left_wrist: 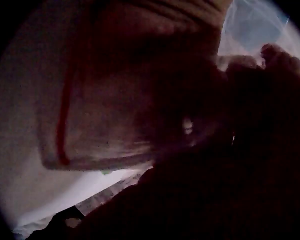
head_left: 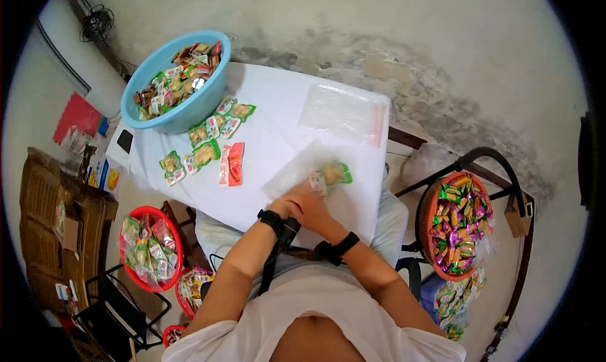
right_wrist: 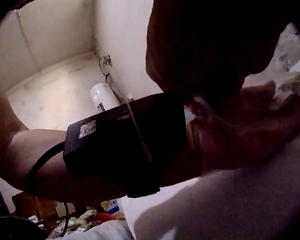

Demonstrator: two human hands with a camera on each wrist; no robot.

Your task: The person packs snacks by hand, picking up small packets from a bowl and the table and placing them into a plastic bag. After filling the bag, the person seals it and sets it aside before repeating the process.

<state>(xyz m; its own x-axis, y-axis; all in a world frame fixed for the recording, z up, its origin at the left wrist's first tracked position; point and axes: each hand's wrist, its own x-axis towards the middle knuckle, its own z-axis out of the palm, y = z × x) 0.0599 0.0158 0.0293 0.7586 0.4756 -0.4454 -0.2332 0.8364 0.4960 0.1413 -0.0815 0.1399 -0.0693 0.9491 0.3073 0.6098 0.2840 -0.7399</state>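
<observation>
In the head view a clear plastic bag [head_left: 291,166] lies at the front of the white-covered table. Green-and-clear snack packets [head_left: 336,172] show through it, right at the fingertips. My left hand [head_left: 285,208] grips the bag near its mouth, partly covered by the other hand. Over it crosses my right hand [head_left: 309,204], its fingers reaching to the packets under a film of plastic; I cannot tell whether they pinch one. A red strip [left_wrist: 65,115] runs along the bag in the dark left wrist view. The right wrist view shows the left hand [right_wrist: 240,137] low beside the bag.
A blue basin [head_left: 211,90] of packets stands at the table's back left. Loose packets [head_left: 205,153] and a red packet [head_left: 232,164] lie nearby. Flat bags [head_left: 344,115] are at the back right. Red baskets [head_left: 180,254] stand left, an orange basket [head_left: 429,235] right.
</observation>
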